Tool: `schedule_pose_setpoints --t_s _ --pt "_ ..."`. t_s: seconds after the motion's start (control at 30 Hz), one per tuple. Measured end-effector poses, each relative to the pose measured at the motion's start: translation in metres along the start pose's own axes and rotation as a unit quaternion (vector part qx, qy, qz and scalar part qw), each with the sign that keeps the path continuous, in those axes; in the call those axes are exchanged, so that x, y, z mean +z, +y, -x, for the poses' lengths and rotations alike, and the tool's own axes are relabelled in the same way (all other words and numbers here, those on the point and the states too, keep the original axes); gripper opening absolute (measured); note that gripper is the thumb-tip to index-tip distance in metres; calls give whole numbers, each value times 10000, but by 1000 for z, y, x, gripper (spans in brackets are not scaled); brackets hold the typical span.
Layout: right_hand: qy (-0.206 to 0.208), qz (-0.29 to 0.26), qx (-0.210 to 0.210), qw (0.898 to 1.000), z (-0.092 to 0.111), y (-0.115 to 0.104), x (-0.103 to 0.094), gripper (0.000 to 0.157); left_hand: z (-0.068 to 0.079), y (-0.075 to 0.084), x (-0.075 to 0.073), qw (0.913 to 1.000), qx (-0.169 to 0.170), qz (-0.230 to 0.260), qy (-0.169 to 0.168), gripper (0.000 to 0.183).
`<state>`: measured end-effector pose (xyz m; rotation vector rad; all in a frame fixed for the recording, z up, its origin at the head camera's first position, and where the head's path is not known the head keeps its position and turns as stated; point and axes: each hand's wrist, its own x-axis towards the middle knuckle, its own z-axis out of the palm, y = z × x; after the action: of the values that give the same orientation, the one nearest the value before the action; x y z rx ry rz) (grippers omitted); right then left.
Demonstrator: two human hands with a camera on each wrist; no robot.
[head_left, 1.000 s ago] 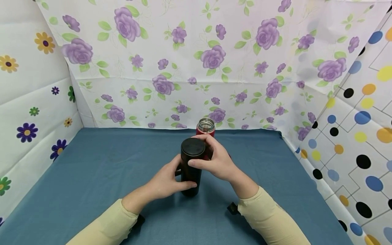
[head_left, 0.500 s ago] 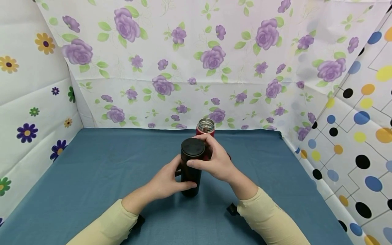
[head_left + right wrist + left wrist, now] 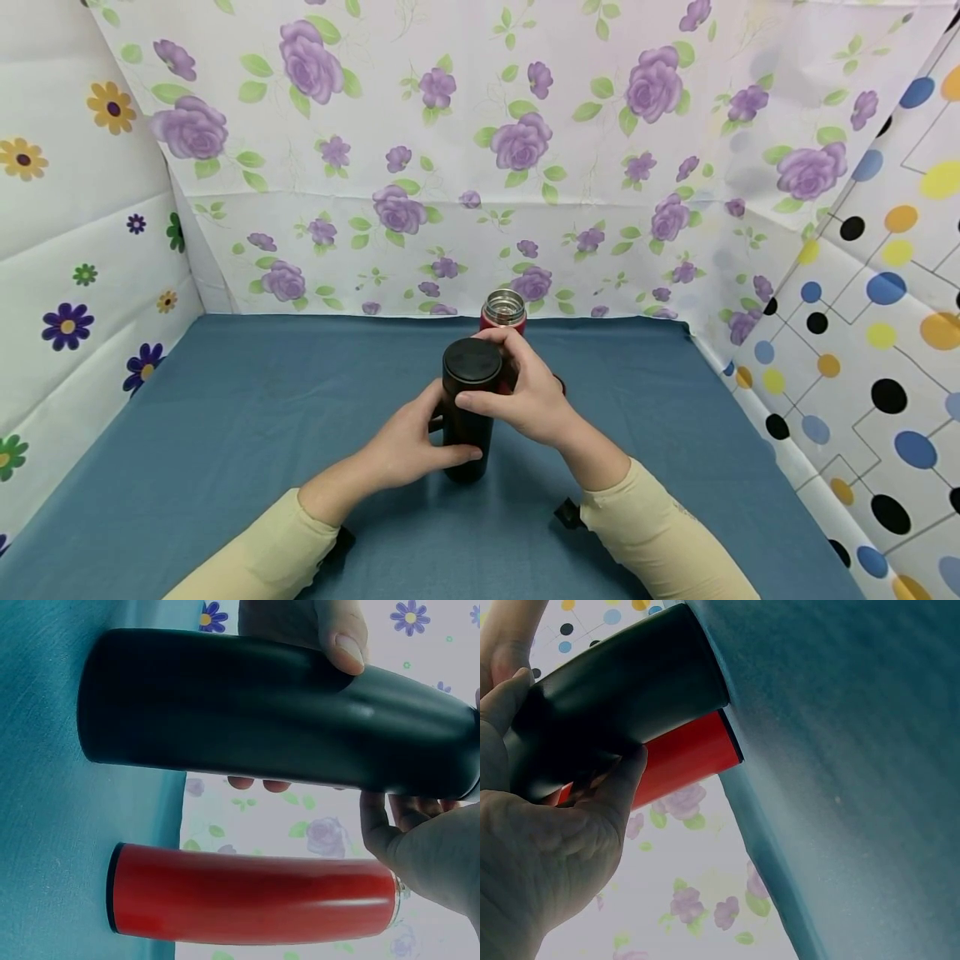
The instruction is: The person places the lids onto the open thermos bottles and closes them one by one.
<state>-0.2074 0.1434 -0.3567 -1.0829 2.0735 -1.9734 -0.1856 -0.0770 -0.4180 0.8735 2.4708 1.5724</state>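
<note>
A tall matte black thermos flask (image 3: 468,429) stands upright on the blue cloth, its flat black lid (image 3: 472,360) on top. My left hand (image 3: 401,442) grips its body from the left, thumb across the front. Higher up, my right hand (image 3: 528,396) holds the flask from the right, just below the top, its thumb in front and its fingers behind. Behind the black flask stands a red thermos flask (image 3: 255,892), apart from it in the right wrist view. The red one's metal mouth (image 3: 504,307) is uncovered, and its body is mostly hidden in the head view.
A small dark round-edged object (image 3: 561,383) shows partly behind my right hand. Blue cloth (image 3: 300,375) covers the table. A flowered curtain (image 3: 450,167) hangs along the back edge, with patterned sheets at both sides. Dark straps (image 3: 570,512) sit under the sleeves.
The right thumb has shifted slightly left round the black flask, and the right wrist has turned a little. My left hand and both flasks stay in place.
</note>
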Motion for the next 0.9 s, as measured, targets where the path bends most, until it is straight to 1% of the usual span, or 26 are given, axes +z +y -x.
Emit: schedule_pose_setpoints --t_s 0.27,0.4,0.57,0.9 --pt "-519 -280 -85 9982 1 0 -6 73 0 -1 0 10000 -65 24 -9 77" --pt "-664 -498 -33 9965 1 0 -8 74 -1 -1 0 10000 -94 23 15 78" --pt "-670 -534 6 9963 1 1 -10 73 0 -1 1 10000 -73 -26 37 77" --pt "-465 -397 1 9981 0 1 -10 65 0 -1 0 10000 -77 23 24 78"
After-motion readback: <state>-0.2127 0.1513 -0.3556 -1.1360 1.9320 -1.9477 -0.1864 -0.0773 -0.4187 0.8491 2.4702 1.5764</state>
